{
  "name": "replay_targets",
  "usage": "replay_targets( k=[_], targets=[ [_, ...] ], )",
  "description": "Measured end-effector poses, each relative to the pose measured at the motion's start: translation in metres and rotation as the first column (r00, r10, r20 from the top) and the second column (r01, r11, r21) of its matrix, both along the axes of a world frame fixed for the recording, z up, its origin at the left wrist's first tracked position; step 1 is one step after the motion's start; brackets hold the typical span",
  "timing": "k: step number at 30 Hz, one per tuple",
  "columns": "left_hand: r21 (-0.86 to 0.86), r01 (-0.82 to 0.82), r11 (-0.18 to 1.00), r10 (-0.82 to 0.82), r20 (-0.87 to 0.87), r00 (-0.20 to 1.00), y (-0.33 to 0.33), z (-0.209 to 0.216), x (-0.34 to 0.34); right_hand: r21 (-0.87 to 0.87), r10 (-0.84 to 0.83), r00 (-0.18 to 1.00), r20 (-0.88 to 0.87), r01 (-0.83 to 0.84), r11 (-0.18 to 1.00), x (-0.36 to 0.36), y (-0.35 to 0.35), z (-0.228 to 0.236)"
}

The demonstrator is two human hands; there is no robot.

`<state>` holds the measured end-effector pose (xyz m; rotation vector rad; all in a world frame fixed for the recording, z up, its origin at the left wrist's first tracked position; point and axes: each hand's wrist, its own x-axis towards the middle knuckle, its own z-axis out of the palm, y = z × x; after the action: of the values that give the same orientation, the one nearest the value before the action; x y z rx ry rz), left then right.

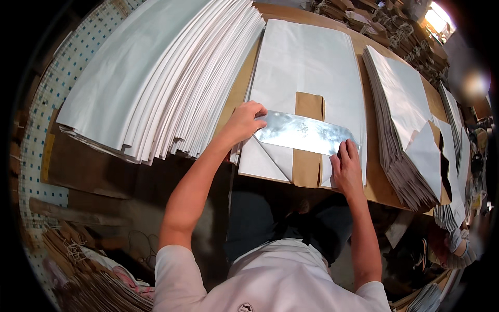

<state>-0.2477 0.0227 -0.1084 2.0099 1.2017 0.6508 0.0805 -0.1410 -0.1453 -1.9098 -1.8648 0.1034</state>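
Observation:
A shiny flat metal plate (301, 132) with rounded corners lies across the lower part of a white paper bag (312, 60). My left hand (245, 122) pinches the plate's left end. At its right end, my right hand (347, 170) grips the edge, thumb on the near side and fingers over the top. Beneath the plate runs a brown paper strip (306, 169), showing above and below it. Below the plate, the bag's near end shows slanting folds (273, 158). What lies directly under the metal is hidden.
A thick fanned stack of white paper sheets (156, 78) fills the table's left side. To the right stands a pile of folded white bags (397, 104). Tied brown bundles (395, 31) sit beyond the table (377, 192), with more brown bundles (88, 270) on the lower left.

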Motion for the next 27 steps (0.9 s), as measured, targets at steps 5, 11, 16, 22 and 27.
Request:
replay_targets(
  k=[5, 11, 16, 22, 27],
  targets=[
    [0.032, 0.010, 0.999, -0.010, 0.008, 1.000, 0.001, -0.004, 0.001, -0.024, -0.002, 1.000, 0.006, 0.002, 1.000, 0.000, 0.000, 0.001],
    [0.019, -0.006, 1.000, 0.005, 0.055, 0.999, -0.004, -0.005, 0.001, -0.003, 0.015, 0.998, 0.054, -0.015, 1.000, 0.001, -0.001, 0.003],
    [0.037, 0.002, 0.999, -0.002, 0.021, 1.000, -0.005, -0.003, 0.001, 0.001, 0.023, 0.999, 0.046, -0.023, 1.000, 0.001, 0.000, 0.006],
    [0.049, -0.022, 0.999, 0.022, 0.013, 1.000, -0.013, -0.002, 0.003, -0.008, 0.017, 0.999, 0.033, -0.016, 1.000, 0.001, 0.001, 0.006],
    [0.059, -0.020, 0.998, 0.019, 0.027, 0.999, -0.019, -0.004, 0.004, -0.006, 0.011, 1.000, 0.024, -0.011, 1.000, 0.003, -0.001, 0.006]
  ],
)
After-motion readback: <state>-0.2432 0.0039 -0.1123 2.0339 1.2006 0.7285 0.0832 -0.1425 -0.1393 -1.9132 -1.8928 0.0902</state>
